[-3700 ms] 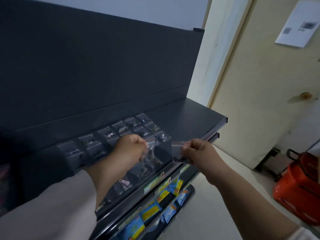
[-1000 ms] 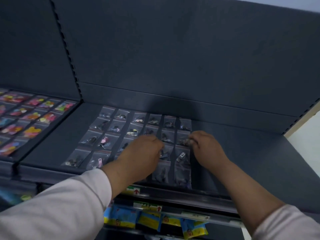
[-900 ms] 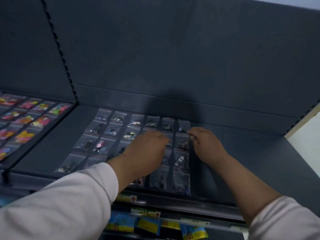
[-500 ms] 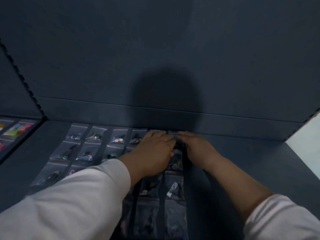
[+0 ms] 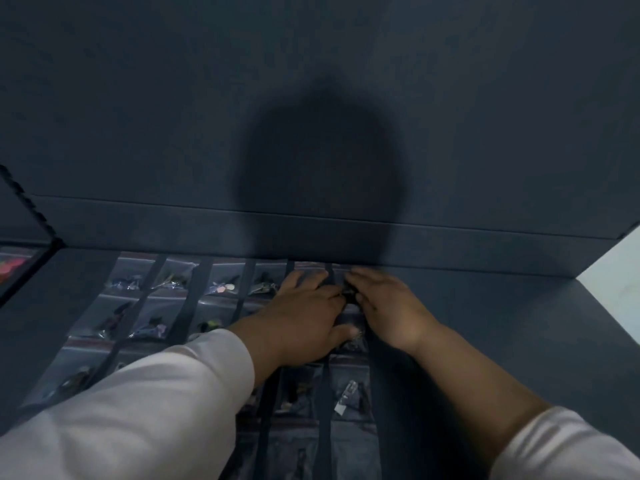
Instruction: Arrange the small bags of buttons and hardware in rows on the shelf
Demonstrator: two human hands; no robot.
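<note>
Small clear bags of buttons and hardware (image 5: 225,286) lie in neat rows and columns on the dark shelf (image 5: 502,327). Both hands are at the back row, close to the back panel. My left hand (image 5: 304,318) lies flat on the bags, fingers stretched toward the back and thumb resting on a bag at its right. My right hand (image 5: 389,306) rests with straight fingers on the rightmost back bag (image 5: 348,296), which shows only between the two hands. The fingertips of both hands nearly meet there. A bag with a white piece (image 5: 349,396) lies nearer me in the right column.
The dark back panel (image 5: 311,98) rises right behind the back row, with my head's shadow on it. Bare shelf stretches to the right of the bags. At the far left, a neighbouring shelf holds colourful bags (image 5: 14,270). A pale floor shows at the right edge.
My hands moved from the shelf's front, where the right hand held a bag, to the back row. My view leaned in closer, and both hands now lie flat on the bags.
</note>
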